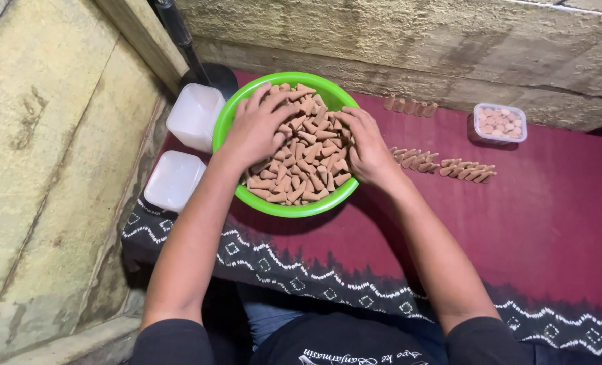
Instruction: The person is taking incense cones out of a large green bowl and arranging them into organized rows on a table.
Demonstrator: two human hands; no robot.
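A bright green bowl (289,210) sits on a dark red cloth (544,223) and is heaped with several small tan cones (312,162). My left hand (259,126) rests palm down on the left of the pile, fingers spread into the cones. At the pile's right side, my right hand (365,145) has its fingers curled among the cones. Whether either hand grips any cones is hidden by the fingers.
Two white square tubs (194,115) (174,179) stand left of the bowl. Rows of cones lie on the cloth to the right (468,170) and behind (409,105). A small clear box of cones (499,123) sits far right. A concrete wall runs behind.
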